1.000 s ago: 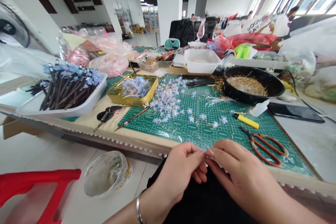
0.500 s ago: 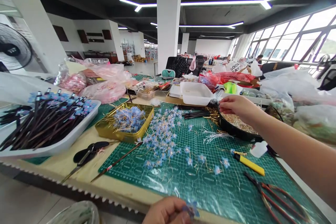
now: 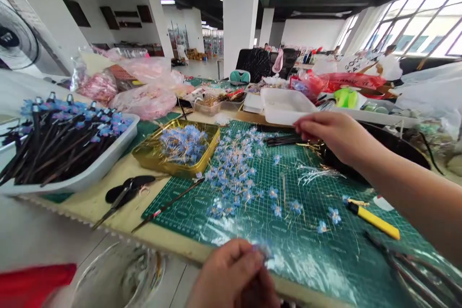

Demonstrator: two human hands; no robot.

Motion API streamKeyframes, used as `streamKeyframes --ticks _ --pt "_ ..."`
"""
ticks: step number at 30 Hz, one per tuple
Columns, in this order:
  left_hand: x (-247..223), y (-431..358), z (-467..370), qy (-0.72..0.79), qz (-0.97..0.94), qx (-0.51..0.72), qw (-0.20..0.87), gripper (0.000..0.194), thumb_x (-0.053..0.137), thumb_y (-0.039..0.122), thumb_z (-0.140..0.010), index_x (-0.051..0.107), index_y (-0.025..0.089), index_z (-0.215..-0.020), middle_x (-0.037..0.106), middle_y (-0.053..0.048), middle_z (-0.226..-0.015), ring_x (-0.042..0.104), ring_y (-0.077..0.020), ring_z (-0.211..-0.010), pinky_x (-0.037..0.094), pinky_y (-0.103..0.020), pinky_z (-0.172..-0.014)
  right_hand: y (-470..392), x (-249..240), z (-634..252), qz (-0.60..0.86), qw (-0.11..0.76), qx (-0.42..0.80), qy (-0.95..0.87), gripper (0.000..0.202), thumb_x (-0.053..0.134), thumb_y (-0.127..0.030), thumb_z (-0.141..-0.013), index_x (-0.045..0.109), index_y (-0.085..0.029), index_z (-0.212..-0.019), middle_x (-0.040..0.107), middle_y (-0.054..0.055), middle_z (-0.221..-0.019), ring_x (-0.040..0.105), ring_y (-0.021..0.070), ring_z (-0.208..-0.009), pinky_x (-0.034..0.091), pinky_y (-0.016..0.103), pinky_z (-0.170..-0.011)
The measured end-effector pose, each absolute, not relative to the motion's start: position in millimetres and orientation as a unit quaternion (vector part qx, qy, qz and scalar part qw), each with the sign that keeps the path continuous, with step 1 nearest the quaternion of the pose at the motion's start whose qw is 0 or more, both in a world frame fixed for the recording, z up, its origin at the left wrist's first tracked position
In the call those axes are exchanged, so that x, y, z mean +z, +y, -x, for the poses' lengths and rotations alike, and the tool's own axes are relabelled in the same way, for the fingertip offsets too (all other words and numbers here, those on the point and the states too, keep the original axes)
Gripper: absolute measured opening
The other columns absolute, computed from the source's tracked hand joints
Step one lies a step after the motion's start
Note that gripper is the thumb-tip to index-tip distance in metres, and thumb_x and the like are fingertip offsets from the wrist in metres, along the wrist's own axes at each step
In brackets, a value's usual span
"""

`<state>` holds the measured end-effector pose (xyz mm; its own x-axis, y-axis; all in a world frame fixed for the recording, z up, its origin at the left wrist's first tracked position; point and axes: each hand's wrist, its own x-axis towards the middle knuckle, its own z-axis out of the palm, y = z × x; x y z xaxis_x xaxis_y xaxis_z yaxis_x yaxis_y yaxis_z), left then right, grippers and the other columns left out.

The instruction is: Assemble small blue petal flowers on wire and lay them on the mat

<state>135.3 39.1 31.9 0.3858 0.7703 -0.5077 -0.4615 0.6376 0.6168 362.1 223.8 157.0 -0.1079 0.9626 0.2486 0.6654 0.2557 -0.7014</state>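
We see the left hand [image 3: 234, 272] low, at the near edge of the tabletop [image 3: 173, 244], its thumb and forefinger closed in a pinch on a small blue flower [image 3: 265, 250], blurred. The right hand [image 3: 335, 134] reaches over the far part of the green cutting mat [image 3: 303, 264], in front of the black bowl [image 3: 404, 148] and near a bundle of dark sticks [image 3: 283, 140]; its fingers are drawn together, but we cannot tell whether they have hold of anything. Loose blue flowers [image 3: 234, 166] lie scattered over the mat, beside a gold tin [image 3: 212, 148] containing more. At left we find a white tray [image 3: 116, 156] of dark, flower-topped stems; at right, a yellow cutter [image 3: 378, 223] and scissors [image 3: 390, 253].
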Motion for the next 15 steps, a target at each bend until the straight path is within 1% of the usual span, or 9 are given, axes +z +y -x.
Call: streamKeyframes --ticks 1,2,3,4,5,8,10,13,15 --pt "40.6 39.5 -137.8 0.394 -0.189 0.406 0.803 0.045 0.087 0.050 -0.066 0.057 0.017 -0.072 0.066 0.002 -0.060 0.062 -0.0109 -0.051 0.042 -0.020 -0.051 191.5 150.4 -359.4 0.552 0.316 0.235 -0.735 0.012 0.069 -0.030 -0.087 0.079 -0.023 -0.091 0.074 0.001 -0.079 0.065 0.0149 -0.070 0.053 0.029 -0.070" --pt "48.0 39.7 -140.6 0.393 -0.199 0.420 0.793 0.041 0.085 0.046 -0.070 0.059 0.015 -0.073 0.067 0.001 -0.062 0.063 -0.0107 -0.054 0.044 -0.020 -0.053 159.5 143.7 -356.7 0.532 0.291 0.254 -0.754 0.010 0.074 -0.033 -0.082 0.080 -0.026 -0.086 0.076 0.000 -0.082 0.068 0.0163 -0.074 0.054 0.029 -0.072" --pt "53.7 39.4 -143.5 0.394 -0.205 0.430 0.786 0.036 0.082 0.043 -0.074 0.060 0.015 -0.074 0.069 0.000 -0.064 0.065 -0.0108 -0.057 0.047 -0.020 -0.056 129.4 137.0 -354.1 0.504 0.278 0.264 -0.774 0.010 0.073 -0.036 -0.081 0.080 -0.029 -0.082 0.077 0.000 -0.084 0.070 0.0175 -0.079 0.055 0.028 -0.073" --pt "57.9 38.3 -146.6 0.391 -0.215 0.434 0.783 0.032 0.080 0.040 -0.077 0.061 0.014 -0.075 0.069 -0.001 -0.066 0.067 -0.0109 -0.060 0.049 -0.020 -0.058 102.7 130.4 -351.7 0.471 0.274 0.250 -0.801 0.013 0.068 -0.035 -0.085 0.080 -0.032 -0.088 0.078 -0.001 -0.085 0.071 0.0166 -0.078 0.056 0.026 -0.069" --pt "60.6 36.1 -149.7 0.390 -0.226 0.430 0.782 0.030 0.078 0.039 -0.079 0.062 0.014 -0.076 0.070 -0.001 -0.067 0.067 -0.0106 -0.061 0.051 -0.020 -0.060 80.3 123.9 -349.5 0.454 0.267 0.245 -0.814 0.016 0.065 -0.031 -0.088 0.080 -0.033 -0.091 0.078 -0.002 -0.082 0.071 0.0144 -0.073 0.055 0.023 -0.063" --pt "63.7 24.7 -158.4 0.401 -0.261 0.417 0.773 0.025 0.074 0.036 -0.084 0.063 0.014 -0.081 0.070 -0.001 -0.068 0.068 -0.0102 -0.061 0.052 -0.019 -0.060 38.6 106.7 -345.7 0.461 0.316 0.256 -0.789 0.018 0.063 -0.029 -0.092 0.078 -0.039 -0.095 0.078 -0.006 -0.081 0.071 0.0108 -0.070 0.055 0.016 -0.060" --pt "65.0 15.2 -162.9 0.416 -0.291 0.404 0.761 0.023 0.073 0.034 -0.084 0.064 0.014 -0.082 0.069 0.000 -0.066 0.068 -0.0104 -0.061 0.052 -0.019 -0.058 25.0 99.5 -345.9 0.469 0.354 0.280 -0.759 0.015 0.067 -0.032 -0.091 0.077 -0.042 -0.093 0.077 -0.008 -0.081 0.070 0.0097 -0.070 0.055 0.014 -0.062" --pt "69.4 2.0 -167.3 0.438 -0.322 0.391 0.742 0.020 0.072 0.031 -0.085 0.063 0.014 -0.080 0.067 0.002 -0.060 0.067 -0.0101 -0.058 0.053 -0.018 -0.055 6.7 96.3 -347.8 0.473 0.386 0.368 -0.701 0.009 0.070 -0.041 -0.089 0.079 -0.042 -0.086 0.076 -0.006 -0.076 0.069 0.0109 -0.066 0.056 0.015 -0.062" --pt "73.5 -5.5 -168.9 0.446 -0.328 0.399 0.731 0.017 0.071 0.028 -0.086 0.062 0.015 -0.078 0.067 0.003 -0.058 0.066 -0.0090 -0.056 0.053 -0.017 -0.054 -9.5 96.6 -348.3 0.487 0.391 0.435 -0.649 0.015 0.070 -0.048 -0.088 0.080 -0.040 -0.083 0.076 -0.004 -0.073 0.069 0.0131 -0.064 0.057 0.019 -0.061"
